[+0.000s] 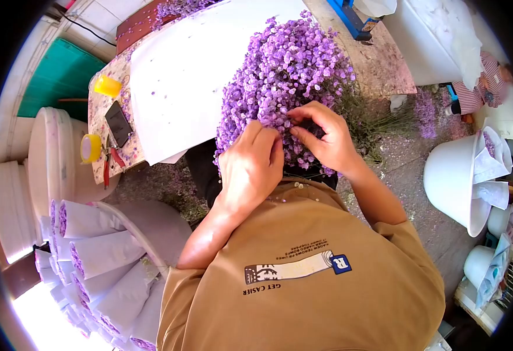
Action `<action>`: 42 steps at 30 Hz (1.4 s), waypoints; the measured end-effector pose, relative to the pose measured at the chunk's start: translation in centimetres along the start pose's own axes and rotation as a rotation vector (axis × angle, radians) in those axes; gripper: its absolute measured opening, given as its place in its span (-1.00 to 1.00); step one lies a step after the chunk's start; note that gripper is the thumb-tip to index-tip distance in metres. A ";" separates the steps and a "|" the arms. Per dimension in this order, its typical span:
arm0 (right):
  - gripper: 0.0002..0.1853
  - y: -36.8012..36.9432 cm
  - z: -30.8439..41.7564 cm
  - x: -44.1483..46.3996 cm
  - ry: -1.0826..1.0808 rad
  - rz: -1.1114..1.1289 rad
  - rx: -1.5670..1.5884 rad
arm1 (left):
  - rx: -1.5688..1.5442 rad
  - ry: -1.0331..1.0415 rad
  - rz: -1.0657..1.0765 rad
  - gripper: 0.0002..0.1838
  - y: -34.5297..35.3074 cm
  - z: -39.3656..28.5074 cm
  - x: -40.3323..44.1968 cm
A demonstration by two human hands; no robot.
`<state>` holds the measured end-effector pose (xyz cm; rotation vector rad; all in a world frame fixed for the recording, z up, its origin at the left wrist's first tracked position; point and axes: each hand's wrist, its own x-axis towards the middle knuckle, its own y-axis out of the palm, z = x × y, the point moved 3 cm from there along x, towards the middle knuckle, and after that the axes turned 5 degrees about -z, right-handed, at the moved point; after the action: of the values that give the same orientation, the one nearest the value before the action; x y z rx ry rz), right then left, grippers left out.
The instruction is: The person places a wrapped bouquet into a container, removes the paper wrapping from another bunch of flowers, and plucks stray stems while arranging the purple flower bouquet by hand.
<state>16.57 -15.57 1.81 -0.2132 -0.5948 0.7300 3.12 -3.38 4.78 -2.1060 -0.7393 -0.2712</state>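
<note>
A large bunch of small purple flowers (291, 64) lies in front of my body, with its green stems (379, 120) pointing right. My left hand (250, 155) is closed at the near side of the blooms, its fingertips pinched on some of the flowers. Just to the right, my right hand (326, 137) reaches into the same blooms. Its thumb and forefinger are apart, with a dark gap between them and no held thing visible.
White paper (180, 88) covers much of the table, beside a phone (118, 124), red-handled pliers (116, 157) and yellow tape rolls (107, 86). Paper-wrapped flower bundles (104, 251) fill a tub at lower left. A white tub (452, 175) stands right. Another person (481, 85) is at far right.
</note>
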 end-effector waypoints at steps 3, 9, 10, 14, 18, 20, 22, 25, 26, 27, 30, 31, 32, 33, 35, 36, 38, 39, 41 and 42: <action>-0.72 -0.2 -0.2 0.0 0.041 0.001 0.041 | -0.136 0.123 -0.051 -0.91 -1.0 0.0 -1.0; -0.70 0.2 -1.0 -0.1 0.115 0.012 0.109 | -1.319 -0.667 0.043 -0.80 -2.6 3.7 -1.9; -0.70 0.2 -0.9 -0.1 0.119 0.012 0.104 | -1.176 -0.650 0.068 -0.73 -2.5 3.7 -1.8; -0.70 0.1 -0.6 -0.1 0.128 0.016 0.067 | -0.505 -0.448 0.062 -0.82 -1.2 2.6 -0.7; -0.70 0.1 -0.3 0.0 0.083 0.020 0.023 | -0.199 -0.228 -0.052 -0.84 -0.5 1.8 0.2; -0.68 0.2 -0.3 0.0 0.054 0.029 0.019 | -0.146 -0.126 -0.081 -0.86 -0.1 1.9 0.2; -0.68 0.3 -0.2 0.0 0.045 0.045 0.018 | -0.182 -0.129 -0.074 -0.89 -0.2 2.0 0.2; -0.69 0.0 0.1 0.2 0.035 0.075 0.010 | -0.381 -0.154 -0.049 -0.92 -1.3 1.7 -0.2; -0.69 0.0 0.1 0.2 0.034 0.093 0.008 | -0.541 -0.180 -0.031 -0.93 -1.8 1.7 -0.6; -0.69 -0.1 0.0 0.2 0.037 0.094 0.008 | -0.701 -0.172 -0.047 -0.93 -2.0 2.3 -1.0; -0.70 0.0 -0.2 0.2 0.022 0.142 0.036 | -1.437 -0.587 0.038 -0.88 -2.5 4.6 -2.0; -0.71 0.0 -0.2 0.1 0.009 0.157 0.050 | -1.444 -0.602 0.052 -0.72 -2.8 5.3 -2.0; -0.72 0.1 -0.1 0.1 -0.005 0.171 0.063 | -1.403 -0.650 0.061 -0.68 -3.2 5.7 -1.9; -0.72 0.1 0.0 0.1 -0.009 0.175 0.067 | -1.363 -0.695 0.071 -0.63 -3.6 6.1 -1.6; -0.75 0.0 0.1 0.1 -0.020 0.199 0.045 | -1.293 -0.797 0.093 -0.70 -3.9 6.5 -0.9; -0.76 0.0 0.0 0.1 -0.029 0.195 0.046 | -0.970 -0.649 0.071 -0.74 -3.6 6.3 -0.1; -0.77 0.2 -0.1 0.0 -0.027 0.203 0.050 | -0.513 -0.553 0.108 -0.80 -3.7 5.8 1.5; -0.77 0.1 0.0 0.0 -0.022 0.207 0.053 | -0.517 -0.553 0.104 -0.80 -3.2 6.0 1.9; -0.77 0.0 0.3 0.1 -0.028 0.213 0.045 | -0.060 -0.169 0.045 -0.85 -2.2 6.1 2.8; -0.77 0.0 0.2 0.0 -0.050 0.209 0.056 | -0.061 -0.160 0.048 -0.89 -1.8 6.5 2.9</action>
<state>16.50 -15.60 1.96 -0.2075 -0.6042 0.9552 3.92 3.79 3.31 -2.2189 -0.7809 -0.1011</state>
